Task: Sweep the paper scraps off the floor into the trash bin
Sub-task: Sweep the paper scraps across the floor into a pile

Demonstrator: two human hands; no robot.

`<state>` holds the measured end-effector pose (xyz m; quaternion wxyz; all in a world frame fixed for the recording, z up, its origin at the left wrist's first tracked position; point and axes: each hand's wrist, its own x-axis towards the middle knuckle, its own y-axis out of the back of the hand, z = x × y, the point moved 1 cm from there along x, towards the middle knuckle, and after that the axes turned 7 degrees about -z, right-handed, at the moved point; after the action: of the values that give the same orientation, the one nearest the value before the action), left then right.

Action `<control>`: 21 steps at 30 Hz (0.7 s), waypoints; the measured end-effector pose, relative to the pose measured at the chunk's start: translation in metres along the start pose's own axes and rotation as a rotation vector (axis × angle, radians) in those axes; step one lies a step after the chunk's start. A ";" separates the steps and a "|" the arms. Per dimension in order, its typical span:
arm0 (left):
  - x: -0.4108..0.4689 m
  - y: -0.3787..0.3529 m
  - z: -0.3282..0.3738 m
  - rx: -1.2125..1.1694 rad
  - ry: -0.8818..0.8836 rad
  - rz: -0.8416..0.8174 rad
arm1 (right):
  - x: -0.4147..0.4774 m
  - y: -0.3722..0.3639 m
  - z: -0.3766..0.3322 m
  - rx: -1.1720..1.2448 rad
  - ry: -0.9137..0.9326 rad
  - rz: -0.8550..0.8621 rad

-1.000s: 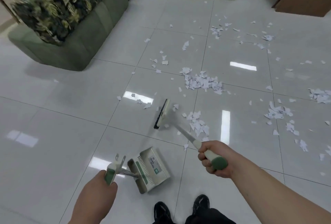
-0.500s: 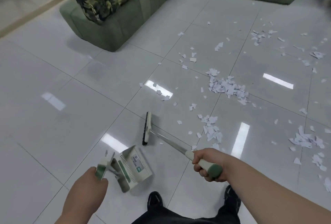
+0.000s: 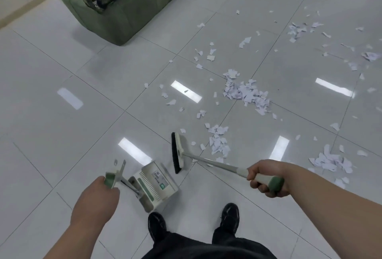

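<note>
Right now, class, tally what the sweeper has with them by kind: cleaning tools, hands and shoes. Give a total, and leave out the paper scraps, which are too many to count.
Cleaning tools: 2, the broom and the dustpan
Hands: 2, the left hand and the right hand
Shoes: 2
Total: 6

green sofa (image 3: 132,16), white paper scraps (image 3: 246,93)
</note>
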<state>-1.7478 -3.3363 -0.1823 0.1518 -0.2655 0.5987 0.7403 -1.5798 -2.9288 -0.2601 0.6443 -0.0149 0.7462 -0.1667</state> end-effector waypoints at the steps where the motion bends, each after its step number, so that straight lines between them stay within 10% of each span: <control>1: -0.007 -0.006 0.011 0.005 -0.013 -0.004 | -0.013 0.023 0.007 0.011 0.000 0.023; 10: -0.032 -0.036 0.088 0.008 -0.140 -0.031 | -0.115 0.153 0.053 0.130 0.040 0.251; 21: -0.024 -0.028 0.125 -0.021 -0.225 -0.011 | -0.128 0.114 0.010 0.108 0.204 0.267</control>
<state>-1.7396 -3.2065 -0.1738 0.2193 -0.1852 0.5686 0.7709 -1.5267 -2.7928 -0.1692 0.5814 0.1359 0.7932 -0.1200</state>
